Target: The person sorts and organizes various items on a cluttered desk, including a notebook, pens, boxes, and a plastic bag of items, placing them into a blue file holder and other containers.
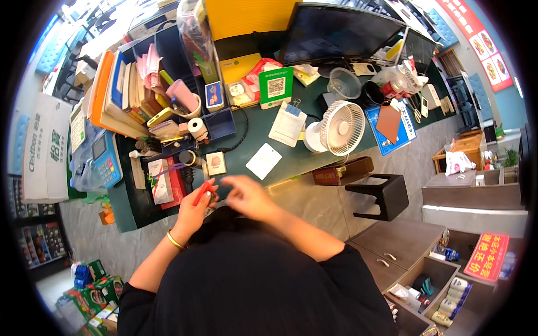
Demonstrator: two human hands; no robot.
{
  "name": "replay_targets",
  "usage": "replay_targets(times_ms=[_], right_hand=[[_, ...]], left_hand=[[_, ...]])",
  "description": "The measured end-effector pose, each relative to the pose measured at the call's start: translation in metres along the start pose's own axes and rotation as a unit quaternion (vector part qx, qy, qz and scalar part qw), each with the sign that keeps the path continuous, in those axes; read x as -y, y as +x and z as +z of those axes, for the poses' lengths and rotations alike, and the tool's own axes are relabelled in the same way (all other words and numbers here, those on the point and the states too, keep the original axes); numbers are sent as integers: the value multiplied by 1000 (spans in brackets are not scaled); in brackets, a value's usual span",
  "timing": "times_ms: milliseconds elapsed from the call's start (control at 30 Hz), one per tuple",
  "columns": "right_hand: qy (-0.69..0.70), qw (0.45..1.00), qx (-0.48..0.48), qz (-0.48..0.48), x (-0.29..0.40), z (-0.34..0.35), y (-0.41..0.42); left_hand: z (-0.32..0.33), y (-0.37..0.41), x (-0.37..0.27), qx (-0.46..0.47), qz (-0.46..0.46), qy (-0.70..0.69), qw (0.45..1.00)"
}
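Note:
My left hand [194, 210], with a gold bangle at its wrist, holds a small red object [202, 193] between thumb and fingers. Something dark green shows beside the red object; its kind is unclear. To the right, my right hand [249, 197] hovers apart from the left, blurred, its index finger stretched out and the others partly curled. I see nothing in it. Just beyond the hands, on the green desk [227, 164], are a small box with a printed picture [216, 163] and a white card [264, 161]. A clear-fronted package [160, 182] is left of my left hand.
A white desk fan [340, 130] stands beside a clipped paper pad [288, 124]. Behind are a green code stand [276, 87] and a monitor [340, 35]. Books [126, 92] and a blue card terminal [105, 157] occupy the left. A black stool [388, 197] is at right.

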State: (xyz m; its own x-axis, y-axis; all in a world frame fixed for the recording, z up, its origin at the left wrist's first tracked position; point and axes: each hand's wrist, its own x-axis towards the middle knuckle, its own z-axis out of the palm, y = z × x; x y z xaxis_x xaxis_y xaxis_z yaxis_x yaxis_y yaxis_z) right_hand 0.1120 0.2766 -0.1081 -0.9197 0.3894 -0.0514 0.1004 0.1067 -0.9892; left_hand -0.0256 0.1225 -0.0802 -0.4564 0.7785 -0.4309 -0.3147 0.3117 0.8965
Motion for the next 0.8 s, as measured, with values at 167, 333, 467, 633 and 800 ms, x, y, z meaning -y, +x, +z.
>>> replay_targets(times_ms=[167,333,467,633,800], right_hand=[[-463,886,-9,10,-81,-65,4],[-565,820,74,-59,-105,-62,-23],[-540,824,15,-173,-127,-68,-27],[-393,879,-152,-223,-53,-76,15],[-279,897,-262,-222,16,-70,87]], left_hand=[[-18,-10,5,-52,55,96,993],[-40,-30,0,-129,132,76,980],[-68,-48,-8,-211,211,84,951],[-102,-71,-44,-348,269,217,872],[-140,-76,-35,-388,298,266,831]])
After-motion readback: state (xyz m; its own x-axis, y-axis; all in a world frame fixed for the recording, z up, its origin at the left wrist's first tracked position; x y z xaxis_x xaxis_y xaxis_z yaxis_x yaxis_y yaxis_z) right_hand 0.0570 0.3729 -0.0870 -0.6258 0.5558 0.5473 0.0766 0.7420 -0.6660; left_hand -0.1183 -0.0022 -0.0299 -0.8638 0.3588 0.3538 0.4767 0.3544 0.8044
